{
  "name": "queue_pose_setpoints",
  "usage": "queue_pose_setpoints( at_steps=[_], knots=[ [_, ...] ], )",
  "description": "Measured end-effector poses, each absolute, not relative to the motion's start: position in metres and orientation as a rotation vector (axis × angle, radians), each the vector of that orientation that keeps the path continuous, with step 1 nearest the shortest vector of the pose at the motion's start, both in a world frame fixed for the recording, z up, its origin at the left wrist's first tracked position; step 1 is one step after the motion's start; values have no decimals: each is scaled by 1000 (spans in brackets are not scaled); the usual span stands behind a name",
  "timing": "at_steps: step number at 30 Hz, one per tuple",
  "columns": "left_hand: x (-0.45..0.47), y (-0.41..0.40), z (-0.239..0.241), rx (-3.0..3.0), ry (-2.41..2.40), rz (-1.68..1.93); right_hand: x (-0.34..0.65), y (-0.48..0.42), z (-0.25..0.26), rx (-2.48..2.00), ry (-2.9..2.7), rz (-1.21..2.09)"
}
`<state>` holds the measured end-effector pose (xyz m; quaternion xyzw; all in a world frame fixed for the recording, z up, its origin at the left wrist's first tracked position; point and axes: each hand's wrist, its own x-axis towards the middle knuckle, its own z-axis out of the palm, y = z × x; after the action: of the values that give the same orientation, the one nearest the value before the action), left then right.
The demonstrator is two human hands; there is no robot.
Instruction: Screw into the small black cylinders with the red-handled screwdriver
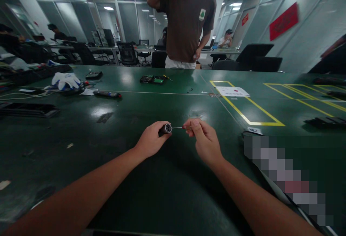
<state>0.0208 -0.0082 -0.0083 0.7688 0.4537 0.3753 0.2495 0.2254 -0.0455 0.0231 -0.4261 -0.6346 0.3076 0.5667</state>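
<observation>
My left hand (150,140) is closed around a short dark cylinder (165,129) whose round metal-rimmed end faces right. A thin metal rod (177,127) runs from that end to my right hand (204,139). The right hand's fingertips pinch the rod's right tip, which looks red. Both hands hover just above the dark green table (162,185), near its middle and close to me.
A yellow taped rectangle (244,106) with a white sheet (232,91) lies to the right. Circuit boards (152,79), a dark pen-like tool (107,94) and white gloves (66,80) sit further back. A person in a brown shirt (186,23) stands across the table. A blurred patch covers the near right.
</observation>
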Motion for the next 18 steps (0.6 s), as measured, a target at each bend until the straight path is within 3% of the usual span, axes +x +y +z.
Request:
queue_pose_setpoints(
  at_steps=[9,15,18],
  knots=[
    [26,-13,-6,2017,1281,1005,225,-32,12,-1094,-1249,752],
    [23,-9,-1,2293,1293,917,235,-14,5,-995,-955,1137],
    [22,-6,-3,2219,1297,869,238,-10,3,-992,-904,1116]
  ],
)
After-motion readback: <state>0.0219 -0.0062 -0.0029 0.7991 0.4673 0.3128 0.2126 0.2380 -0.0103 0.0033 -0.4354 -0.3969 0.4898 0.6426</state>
